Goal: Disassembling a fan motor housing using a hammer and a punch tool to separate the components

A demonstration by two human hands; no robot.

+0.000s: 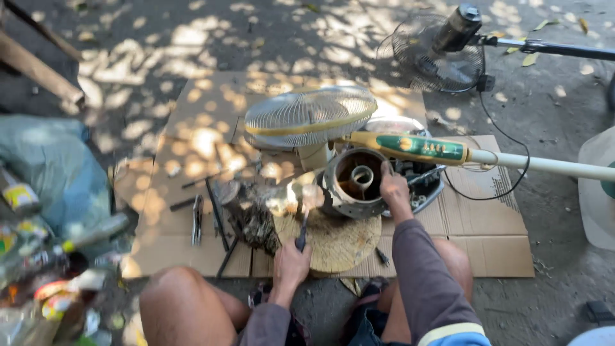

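Observation:
A round metal motor housing (pixel 354 182) with copper windings and a central sleeve lies on its side on a round wooden block (pixel 339 242). My right hand (pixel 393 190) grips the housing's right rim. My left hand (pixel 291 261) holds a dark-handled tool (pixel 302 234), its shaft pointing up toward the housing's left edge. A pedestal fan (pixel 310 116) with a cream wire guard and a green and yellow control neck (pixel 419 148) lies just behind the housing.
Flattened cardboard (pixel 487 240) covers the ground under the work. Pliers (pixel 196 220) and other hand tools lie to the left. A second fan (pixel 442 51) lies at the back right. Bags with bottles (pixel 45 192) pile up on the left. My bare knees frame the bottom.

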